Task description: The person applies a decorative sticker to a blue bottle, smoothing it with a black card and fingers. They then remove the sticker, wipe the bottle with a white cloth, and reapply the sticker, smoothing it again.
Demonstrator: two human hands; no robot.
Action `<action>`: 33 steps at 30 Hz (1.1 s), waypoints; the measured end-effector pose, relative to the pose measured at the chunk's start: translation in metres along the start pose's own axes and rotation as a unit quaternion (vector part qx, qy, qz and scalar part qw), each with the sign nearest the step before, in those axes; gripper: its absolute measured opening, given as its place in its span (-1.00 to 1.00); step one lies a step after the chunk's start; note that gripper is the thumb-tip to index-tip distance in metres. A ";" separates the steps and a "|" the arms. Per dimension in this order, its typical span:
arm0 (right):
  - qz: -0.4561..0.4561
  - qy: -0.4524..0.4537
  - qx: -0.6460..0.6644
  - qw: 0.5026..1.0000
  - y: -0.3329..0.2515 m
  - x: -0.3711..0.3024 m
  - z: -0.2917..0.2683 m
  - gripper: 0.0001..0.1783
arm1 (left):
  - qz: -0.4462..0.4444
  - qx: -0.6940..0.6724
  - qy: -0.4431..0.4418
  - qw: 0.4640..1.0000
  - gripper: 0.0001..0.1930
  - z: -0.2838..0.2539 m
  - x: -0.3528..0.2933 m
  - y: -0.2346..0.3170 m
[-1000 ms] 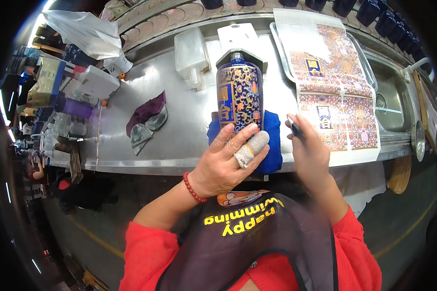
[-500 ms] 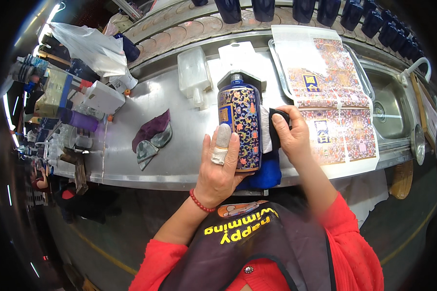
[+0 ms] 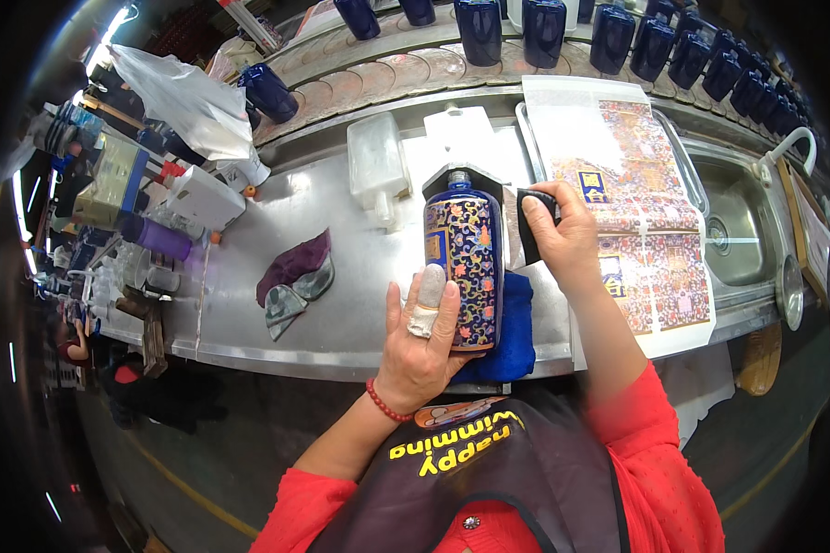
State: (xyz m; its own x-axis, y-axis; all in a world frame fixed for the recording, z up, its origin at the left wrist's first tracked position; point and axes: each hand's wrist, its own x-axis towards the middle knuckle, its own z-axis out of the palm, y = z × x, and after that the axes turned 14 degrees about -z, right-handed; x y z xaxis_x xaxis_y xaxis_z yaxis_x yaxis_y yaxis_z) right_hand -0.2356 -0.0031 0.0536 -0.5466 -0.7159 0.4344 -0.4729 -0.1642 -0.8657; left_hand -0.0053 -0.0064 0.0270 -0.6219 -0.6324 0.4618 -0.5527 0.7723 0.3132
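Note:
A dark blue bottle [image 3: 464, 276] with a colourful floral pattern lies in front of me, its neck pointing away against a pale angled holder [image 3: 461, 173]. My left hand [image 3: 421, 336] grips its lower left side, fingers spread along the patterned face; one finger wears a grey-white cover. In my right hand [image 3: 565, 230], a flat black scraper [image 3: 531, 226] is pinched between thumb and fingers, a little right of the bottle. Beneath the bottle's lower right side is a folded blue cloth [image 3: 518, 323]. Patterned transfer sheets [image 3: 655, 267] lie beyond my right hand.
A clear bottle-shaped block [image 3: 375, 161] and a purple-and-grey cloth [image 3: 295, 272] lie on the metal table [image 3: 231, 313]. Blue bottles [image 3: 544, 32] stand along a conveyor [image 3: 387, 78] at the back. A sink [image 3: 738, 212] is at right, clutter at left.
My right hand and the scraper have moved right, away from the bottle's side. My left hand keeps its place on the bottle. The whole view has shifted slightly.

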 end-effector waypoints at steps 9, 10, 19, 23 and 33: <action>0.061 0.043 0.137 0.988 0.004 -0.023 -0.003 -0.79 | -0.014 -0.021 -0.007 1.000 0.00 0.001 -0.002 -0.003; 0.017 0.005 0.169 0.985 0.003 -0.028 -0.005 -0.79 | -0.010 -0.041 -0.005 0.999 0.00 0.003 -0.002 -0.005; 0.020 -0.025 0.258 0.966 0.001 -0.070 -0.011 -0.82 | -0.069 -0.161 -0.034 0.984 -0.09 0.013 -0.012 -0.013; 0.028 -0.040 0.215 0.975 0.005 -0.077 -0.010 -0.79 | -0.013 -0.075 0.002 0.997 -0.21 0.008 -0.012 -0.008; 0.009 -0.081 0.163 0.983 0.009 -0.076 -0.015 -0.78 | -0.011 0.010 0.005 1.000 -0.50 0.003 -0.011 0.009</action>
State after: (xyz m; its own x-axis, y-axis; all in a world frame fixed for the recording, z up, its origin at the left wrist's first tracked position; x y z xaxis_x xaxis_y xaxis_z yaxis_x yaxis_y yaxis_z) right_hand -0.2081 0.0601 0.0166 -0.4234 -0.8149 0.3959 -0.2035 -0.3402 -0.9181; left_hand -0.0050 0.0078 0.0225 -0.6039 -0.6481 0.4639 -0.5774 0.7570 0.3059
